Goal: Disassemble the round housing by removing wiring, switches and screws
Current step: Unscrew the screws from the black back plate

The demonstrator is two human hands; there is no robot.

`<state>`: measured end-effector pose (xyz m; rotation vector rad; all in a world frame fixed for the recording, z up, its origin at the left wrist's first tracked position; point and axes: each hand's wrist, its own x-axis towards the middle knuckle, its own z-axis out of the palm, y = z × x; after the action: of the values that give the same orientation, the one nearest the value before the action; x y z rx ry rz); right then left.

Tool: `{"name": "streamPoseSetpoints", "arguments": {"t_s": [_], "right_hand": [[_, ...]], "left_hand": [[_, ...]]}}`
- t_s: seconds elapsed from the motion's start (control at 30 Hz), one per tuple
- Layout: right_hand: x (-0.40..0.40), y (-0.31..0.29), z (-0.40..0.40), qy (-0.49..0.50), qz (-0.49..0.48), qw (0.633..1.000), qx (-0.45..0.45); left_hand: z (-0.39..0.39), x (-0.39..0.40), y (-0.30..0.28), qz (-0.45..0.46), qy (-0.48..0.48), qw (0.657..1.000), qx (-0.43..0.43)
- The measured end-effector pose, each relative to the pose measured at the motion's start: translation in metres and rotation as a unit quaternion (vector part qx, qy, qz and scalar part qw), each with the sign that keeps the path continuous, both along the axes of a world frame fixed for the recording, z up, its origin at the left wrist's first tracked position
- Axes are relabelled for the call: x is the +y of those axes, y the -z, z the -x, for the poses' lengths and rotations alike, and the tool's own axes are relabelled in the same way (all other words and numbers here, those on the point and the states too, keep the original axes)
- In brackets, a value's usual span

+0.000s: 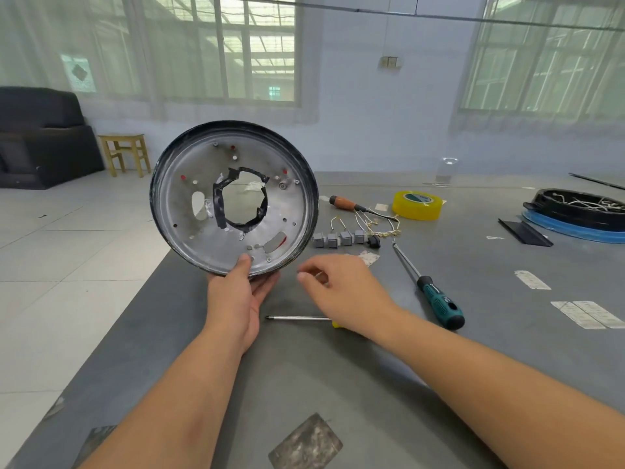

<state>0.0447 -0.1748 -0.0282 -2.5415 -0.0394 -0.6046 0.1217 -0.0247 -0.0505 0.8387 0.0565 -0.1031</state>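
Both forearms reach up from the frame's bottom over the grey table (338, 384), the left hand (236, 296) gripping the round housing's (189, 184) lower rim upright at centre left, the right hand (341, 286) beside it with fingers loosely curled, empty, above switches (338, 239) and a green screwdriver (436, 299); no writing readable.

round housing (233, 198) in left hand (236, 299)

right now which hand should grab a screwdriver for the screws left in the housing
The right hand. It holds nothing and hovers over the table between the yellow-handled screwdriver and the green-handled screwdriver. The left hand grips the round housing by its lower rim, holding it upright.
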Motion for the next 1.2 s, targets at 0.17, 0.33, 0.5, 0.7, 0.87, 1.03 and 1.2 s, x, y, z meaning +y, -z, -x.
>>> {"name": "streamPoseSetpoints", "arguments": {"t_s": [0.17, 0.33, 0.5, 0.7, 0.87, 1.03, 1.2], "right_hand": [[-0.033, 0.006, 0.035, 0.038, 0.330, 0.943, 0.001], [-0.037, 0.010, 0.047, 0.001, 0.338, 0.940, 0.056], [-0.038, 0.008, 0.049, -0.051, 0.354, 0.932, 0.055], [-0.040, 0.006, 0.050, -0.031, 0.321, 0.945, 0.060], [-0.034, 0.010, 0.041, 0.077, 0.108, 0.989, 0.064], [-0.008, 0.001, 0.016, 0.005, -0.239, 0.959, 0.151], [0.007, -0.001, 0.018, -0.068, -0.379, 0.903, 0.192]], "left_hand": [[-0.002, 0.000, 0.001, 0.004, -0.020, 1.000, 0.011], [-0.005, 0.001, 0.006, -0.011, -0.028, 1.000, 0.001], [-0.007, 0.003, 0.008, 0.000, -0.022, 1.000, 0.001], [-0.009, 0.004, 0.009, 0.022, -0.017, 1.000, 0.013], [-0.011, 0.003, 0.007, 0.039, -0.026, 0.998, 0.029], [-0.012, 0.002, 0.005, 0.038, -0.024, 0.999, 0.025], [-0.015, 0.004, 0.004, 0.025, -0.020, 0.999, 0.009]]}}
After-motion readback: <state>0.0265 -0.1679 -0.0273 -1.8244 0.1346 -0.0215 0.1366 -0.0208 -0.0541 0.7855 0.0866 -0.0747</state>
